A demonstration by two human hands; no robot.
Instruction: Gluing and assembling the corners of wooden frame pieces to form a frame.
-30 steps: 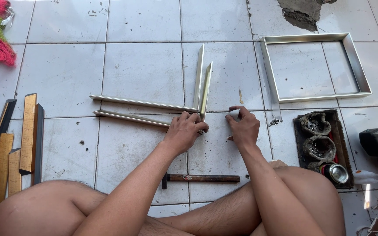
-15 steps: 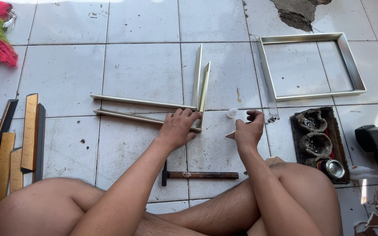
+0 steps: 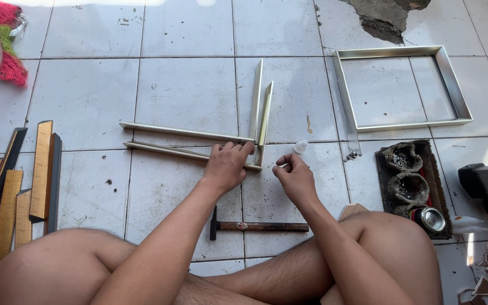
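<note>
One silver frame (image 3: 402, 87) is already together, and you're mid-second: left hand (image 3: 227, 165) pins the loose strips (image 3: 190, 144), right hand (image 3: 295, 178) fingers pinch a small glue bottle (image 3: 299, 148).

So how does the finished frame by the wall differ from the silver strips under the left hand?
The square frame is closed, four sides joined; the silver strips lie loose as separate lengths. The frame sits untouched; the left hand rests on the strips' ends. Both look like the same silver moulding, flat on the tiles.
</note>
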